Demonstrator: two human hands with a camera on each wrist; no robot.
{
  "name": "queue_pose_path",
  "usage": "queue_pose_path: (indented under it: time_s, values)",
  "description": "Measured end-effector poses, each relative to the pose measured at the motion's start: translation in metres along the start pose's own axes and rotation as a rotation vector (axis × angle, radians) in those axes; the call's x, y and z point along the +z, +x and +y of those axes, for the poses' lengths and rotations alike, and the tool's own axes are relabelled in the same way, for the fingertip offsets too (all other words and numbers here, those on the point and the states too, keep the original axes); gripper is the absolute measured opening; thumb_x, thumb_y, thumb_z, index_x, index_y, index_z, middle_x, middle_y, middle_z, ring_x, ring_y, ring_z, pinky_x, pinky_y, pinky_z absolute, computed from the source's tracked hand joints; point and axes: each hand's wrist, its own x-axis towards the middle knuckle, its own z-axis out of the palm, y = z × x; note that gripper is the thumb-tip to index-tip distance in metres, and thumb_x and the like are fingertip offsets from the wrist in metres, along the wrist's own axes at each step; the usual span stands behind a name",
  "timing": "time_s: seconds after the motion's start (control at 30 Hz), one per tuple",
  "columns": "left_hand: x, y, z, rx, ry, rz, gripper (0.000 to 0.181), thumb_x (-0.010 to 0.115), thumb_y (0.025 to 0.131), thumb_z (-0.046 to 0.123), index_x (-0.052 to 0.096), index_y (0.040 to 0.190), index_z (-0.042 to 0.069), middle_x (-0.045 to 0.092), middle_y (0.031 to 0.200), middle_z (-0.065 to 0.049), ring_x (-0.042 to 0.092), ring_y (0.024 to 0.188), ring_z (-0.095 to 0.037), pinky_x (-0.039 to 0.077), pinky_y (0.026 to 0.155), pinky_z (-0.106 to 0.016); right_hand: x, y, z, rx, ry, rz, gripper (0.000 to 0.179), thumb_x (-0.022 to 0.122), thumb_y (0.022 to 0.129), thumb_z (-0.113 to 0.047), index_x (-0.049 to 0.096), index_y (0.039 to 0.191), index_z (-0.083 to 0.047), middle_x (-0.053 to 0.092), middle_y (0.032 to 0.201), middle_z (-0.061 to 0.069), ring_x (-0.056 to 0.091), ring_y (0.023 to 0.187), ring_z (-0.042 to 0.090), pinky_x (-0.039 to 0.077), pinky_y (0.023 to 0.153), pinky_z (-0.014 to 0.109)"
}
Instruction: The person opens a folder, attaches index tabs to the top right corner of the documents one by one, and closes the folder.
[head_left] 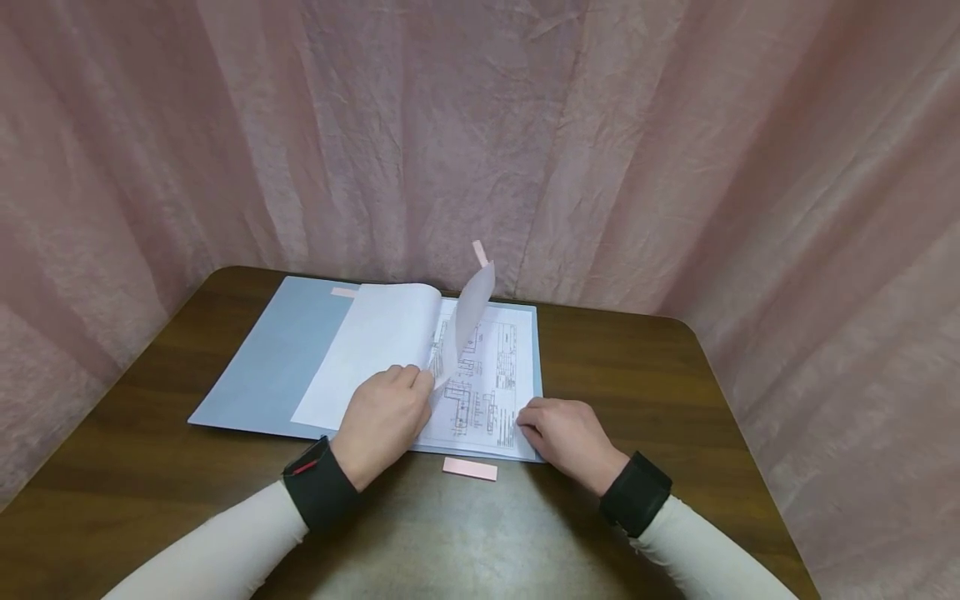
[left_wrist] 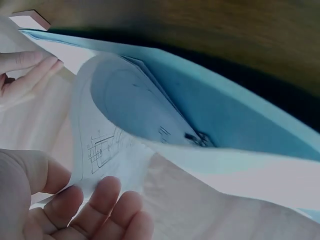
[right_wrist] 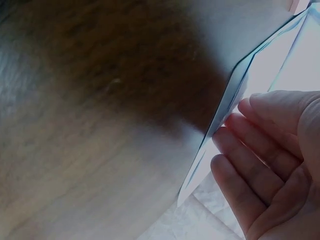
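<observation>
A light blue folder lies spread on the table, with white sheets turned over to its left. My left hand pinches the near part of a sheet between thumb and fingers, and the sheet stands up in a curve. At the far end of that sheet a pink sticky tab sticks out. Below it lies a page with technical drawings. My right hand rests at the page's near right corner; its loosely bent fingertips are right at the edge of the papers.
A pink sticky-note pad lies on the brown wooden table just in front of the folder. Another pink tab shows at the far edge of the turned sheets. A pink curtain hangs behind and around the table.
</observation>
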Motion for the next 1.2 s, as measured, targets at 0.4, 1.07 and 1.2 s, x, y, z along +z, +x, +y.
queue_pose_path:
  time_s: [0.4,1.07,1.2]
  values:
    - [-0.018,-0.016,-0.019,-0.050,0.081,-0.002,0.024,0.084,0.089,0.007,0.066,0.096,-0.007,0.067,0.104,-0.023,0.067,0.082,-0.036,0.059,0.094,-0.050,-0.002,0.002,-0.005,0.007,-0.024,-0.002,0.013,0.091,0.094,-0.022,0.088,0.106,-0.019,0.079,0.097,-0.004,0.062,0.076,0.011,0.054,0.072,0.029]
    - [-0.023,-0.044,-0.031,-0.108,0.172,-0.112,0.024,0.086,0.089,0.008,0.068,0.093,-0.007,0.070,0.106,-0.026,0.067,0.104,-0.046,0.033,0.123,-0.067,-0.003,-0.001,-0.006,-0.012,-0.016,0.034,0.010,0.091,0.095,-0.020,0.087,0.104,-0.018,0.079,0.097,-0.003,0.061,0.075,0.013,0.052,0.069,0.029]
    - [-0.020,-0.043,-0.033,-0.121,0.184,-0.105,0.019,0.080,0.092,0.003,0.063,0.088,-0.005,0.063,0.087,-0.021,0.065,0.092,-0.043,0.045,0.112,-0.062,-0.003,-0.001,-0.007,-0.003,-0.012,0.024,0.011,0.090,0.095,-0.021,0.087,0.106,-0.018,0.080,0.098,-0.003,0.062,0.076,0.013,0.052,0.070,0.030]
